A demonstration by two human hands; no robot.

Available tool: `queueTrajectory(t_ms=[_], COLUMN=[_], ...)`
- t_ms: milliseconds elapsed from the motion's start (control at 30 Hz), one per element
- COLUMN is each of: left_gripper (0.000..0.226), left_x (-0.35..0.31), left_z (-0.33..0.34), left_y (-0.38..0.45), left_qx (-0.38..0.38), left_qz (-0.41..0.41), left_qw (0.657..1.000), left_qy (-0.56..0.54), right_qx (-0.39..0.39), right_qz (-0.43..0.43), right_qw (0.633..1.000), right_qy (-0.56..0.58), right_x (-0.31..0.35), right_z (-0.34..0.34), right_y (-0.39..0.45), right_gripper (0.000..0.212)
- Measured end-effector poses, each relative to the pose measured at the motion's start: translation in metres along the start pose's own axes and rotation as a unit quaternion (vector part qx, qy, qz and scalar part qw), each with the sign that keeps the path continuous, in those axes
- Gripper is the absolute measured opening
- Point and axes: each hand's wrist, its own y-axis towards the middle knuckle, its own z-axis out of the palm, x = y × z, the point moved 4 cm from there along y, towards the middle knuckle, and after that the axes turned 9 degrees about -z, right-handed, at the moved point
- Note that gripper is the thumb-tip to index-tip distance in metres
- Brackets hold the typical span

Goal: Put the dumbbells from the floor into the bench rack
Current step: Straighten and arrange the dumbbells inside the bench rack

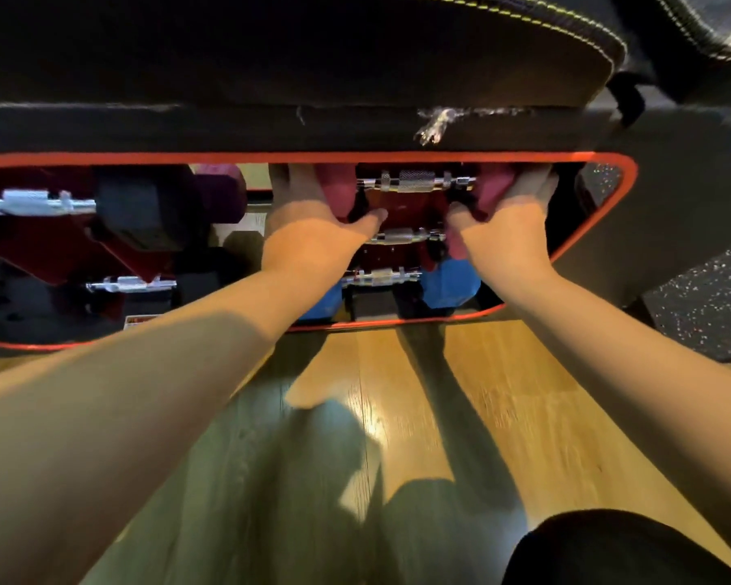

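Item: pink dumbbell [492,190], being held at the top tier of the bench rack [397,204], inside the red-edged opening [625,179] under the black padded bench [271,69]. Left hand [313,217] is closing its grip over the left pink head, thumb hooking underneath; right hand [507,221] is wrapping the right pink head likewise. Both hands are reaching in from the wooden floor [397,415] side, equally near. Long axis is running left to right, parallel to the knurled chrome handle [414,181] showing between the two hands; whether that handle belongs to this dumbbell I cannot tell. Lower tiers are holding further chrome handles and a blue dumbbell [448,285]; darker dumbbells are sitting in the left bay [144,204]. Likely the seating move turns on keeping that axis level across the cradle.
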Motion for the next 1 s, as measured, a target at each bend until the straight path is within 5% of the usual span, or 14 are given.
queueTrajectory(t_ms=[267, 400, 500, 633, 833, 1000], left_gripper=[0.062, 0.071, 0.053, 0.025, 0.022, 0.062], left_x=[0.037, 0.084, 0.129, 0.174, 0.256, 0.304], left_z=[-0.029, -0.063, -0.089, -0.128, -0.175, -0.184], left_y=[-0.002, 0.009, 0.006, 0.0, 0.021, 0.044], left_qx=[0.078, 0.047, 0.074, -0.038, -0.212, -0.298], left_qz=[0.049, 0.188, 0.278, 0.373, 0.302, 0.13], left_qw=[0.994, 0.971, 0.942, 0.918, 0.928, 0.944], left_qy=[-0.063, -0.139, -0.173, -0.127, -0.056, 0.06], right_qx=[-0.022, 0.013, 0.115, 0.184, 0.083, 0.045], right_qz=[0.076, 0.113, 0.079, -0.037, -0.107, -0.075], right_qw=[0.996, 0.976, 0.941, 0.946, 0.987, 0.996], right_qy=[0.033, 0.188, 0.309, 0.266, 0.083, -0.036], right_x=[0.037, 0.082, 0.142, 0.22, 0.292, 0.276], right_z=[-0.02, -0.005, 0.03, 0.075, 0.116, 0.142], right_y=[-0.033, -0.071, -0.106, -0.134, -0.144, -0.133], right_gripper=[0.089, 0.078, 0.061, 0.056, 0.087, 0.103])
